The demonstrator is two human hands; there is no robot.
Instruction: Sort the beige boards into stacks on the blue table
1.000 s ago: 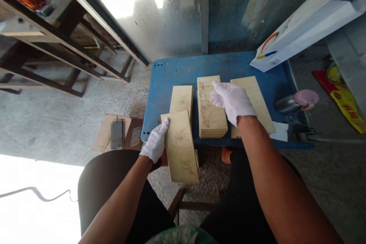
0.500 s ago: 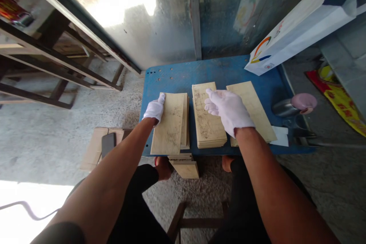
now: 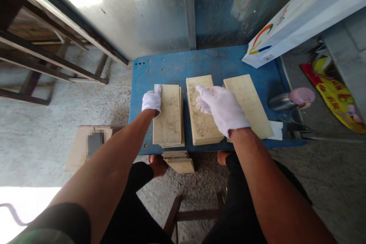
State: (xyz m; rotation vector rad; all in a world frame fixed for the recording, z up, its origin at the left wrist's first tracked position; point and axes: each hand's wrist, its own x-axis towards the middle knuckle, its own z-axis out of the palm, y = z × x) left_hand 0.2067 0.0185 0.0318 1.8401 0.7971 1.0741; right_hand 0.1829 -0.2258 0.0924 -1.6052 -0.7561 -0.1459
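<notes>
Three stacks of thin pale wooden boards lie side by side on a low blue table point(image 3: 217, 63). My left hand point(image 3: 151, 100), in a white glove, rests on the left edge of the left stack point(image 3: 170, 116), fingers against its top board. My right hand point(image 3: 221, 108), also gloved, lies flat with fingers spread across the middle stack point(image 3: 200, 122) and the near edge of the right stack point(image 3: 247, 99). Several more boards point(image 3: 178, 160) sit stacked on the floor under the table's front edge, between my knees.
A white paper bag point(image 3: 297, 11) leans at the table's back right. A metal cup with a pink lid point(image 3: 291, 99) and a white paper slip point(image 3: 277, 129) lie at the right edge. Flat cardboard point(image 3: 82, 146) is on the floor left. A dark wooden frame stands far left.
My left hand carried a board up from the floor pile and laid it on the left stack, then squared it. The right hand stayed on the middle stack.
</notes>
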